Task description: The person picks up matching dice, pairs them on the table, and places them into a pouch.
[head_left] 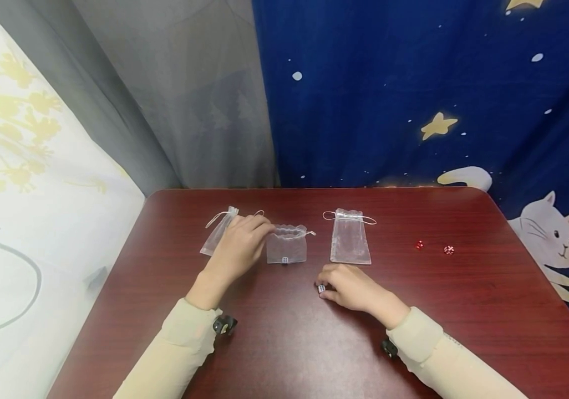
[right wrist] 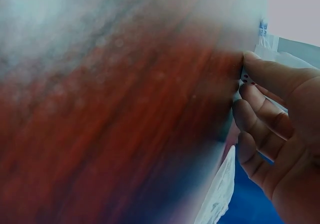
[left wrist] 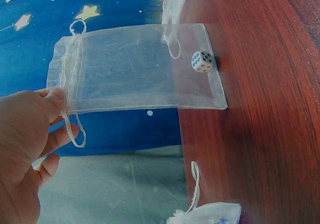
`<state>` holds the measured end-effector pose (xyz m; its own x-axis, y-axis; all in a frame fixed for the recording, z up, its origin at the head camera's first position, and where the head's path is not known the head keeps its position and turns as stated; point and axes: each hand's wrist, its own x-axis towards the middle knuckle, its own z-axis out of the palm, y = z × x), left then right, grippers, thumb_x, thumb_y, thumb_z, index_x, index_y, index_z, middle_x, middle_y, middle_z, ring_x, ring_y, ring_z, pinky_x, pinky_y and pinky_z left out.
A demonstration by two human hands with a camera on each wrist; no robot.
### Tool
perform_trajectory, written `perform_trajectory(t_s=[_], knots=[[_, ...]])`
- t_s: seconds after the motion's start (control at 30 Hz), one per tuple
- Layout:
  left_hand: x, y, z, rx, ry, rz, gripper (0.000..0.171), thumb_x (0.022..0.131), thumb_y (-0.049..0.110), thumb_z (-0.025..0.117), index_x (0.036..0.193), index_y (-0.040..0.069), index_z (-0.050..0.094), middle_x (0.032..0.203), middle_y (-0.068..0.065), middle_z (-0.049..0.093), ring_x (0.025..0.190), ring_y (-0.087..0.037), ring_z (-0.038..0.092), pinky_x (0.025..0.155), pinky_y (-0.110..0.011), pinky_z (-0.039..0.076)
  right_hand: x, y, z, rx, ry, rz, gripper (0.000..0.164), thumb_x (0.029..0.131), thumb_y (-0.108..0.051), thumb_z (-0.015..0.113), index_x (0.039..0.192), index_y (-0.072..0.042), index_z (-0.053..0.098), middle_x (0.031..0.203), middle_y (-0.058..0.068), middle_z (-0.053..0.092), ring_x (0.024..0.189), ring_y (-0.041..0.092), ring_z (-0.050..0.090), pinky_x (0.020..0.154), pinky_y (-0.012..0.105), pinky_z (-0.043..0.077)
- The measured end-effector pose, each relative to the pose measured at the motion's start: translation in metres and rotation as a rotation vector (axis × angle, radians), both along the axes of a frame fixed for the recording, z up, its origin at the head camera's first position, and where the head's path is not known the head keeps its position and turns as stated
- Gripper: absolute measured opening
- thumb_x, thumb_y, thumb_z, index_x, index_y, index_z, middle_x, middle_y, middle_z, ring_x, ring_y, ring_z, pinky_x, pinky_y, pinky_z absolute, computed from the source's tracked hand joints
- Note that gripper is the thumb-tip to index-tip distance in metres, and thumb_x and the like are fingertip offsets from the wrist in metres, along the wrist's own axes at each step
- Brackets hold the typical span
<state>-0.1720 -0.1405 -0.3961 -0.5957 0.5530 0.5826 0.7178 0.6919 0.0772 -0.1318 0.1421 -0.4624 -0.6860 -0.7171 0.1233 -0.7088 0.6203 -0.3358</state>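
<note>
My left hand (head_left: 242,241) pinches the top edge of a sheer white drawstring bag (head_left: 296,252), which it holds upright on the table. Near the bag's bottom edge shows a white die (left wrist: 202,62) with dark pips. In the left wrist view the thumb and a finger grip the bag beside its gathered cord. Closer to the person, my right hand (head_left: 346,285) pinches another white die (head_left: 321,288) between thumb and fingers, low over the table. Part of that die is hidden by the fingertips in the right wrist view.
A second drawstring bag (head_left: 214,238) lies behind the left hand, with something blue in it in the left wrist view. A third bag (head_left: 351,244) lies flat beyond the right hand. Two red dice, one nearer (head_left: 419,244) and one farther right (head_left: 448,250), sit on the dark red table (head_left: 284,354).
</note>
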Motion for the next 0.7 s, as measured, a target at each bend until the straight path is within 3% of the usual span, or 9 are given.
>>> perform_trajectory(t_s=[0.23, 0.7], knots=[[0.000, 0.000, 0.000, -0.003, -0.010, 0.003, 0.009, 0.095, 0.010, 0.071, 0.104, 0.008, 0.074, 0.098, -0.004, 0.070, 0.091, -0.022, 0.065, 0.078, -0.037, 0.047, -0.002, 0.002, 0.009, -0.017, -0.002, -0.009, 0.013, 0.088, -0.020, 0.080, 0.098, -0.013, 0.076, 0.093, -0.005, 0.067, 0.083, 0.010, 0.065, 0.074, 0.034, 0.056], [0.001, -0.001, 0.001, 0.006, -0.005, 0.000, 0.009, 0.094, 0.007, 0.071, 0.103, 0.007, 0.074, 0.098, -0.005, 0.070, 0.091, -0.023, 0.065, 0.078, -0.037, 0.047, -0.026, 0.012, 0.058, -0.069, 0.109, -0.072, 0.017, 0.089, -0.020, 0.080, 0.103, -0.011, 0.075, 0.094, -0.005, 0.067, 0.081, 0.013, 0.067, 0.073, 0.034, 0.057]])
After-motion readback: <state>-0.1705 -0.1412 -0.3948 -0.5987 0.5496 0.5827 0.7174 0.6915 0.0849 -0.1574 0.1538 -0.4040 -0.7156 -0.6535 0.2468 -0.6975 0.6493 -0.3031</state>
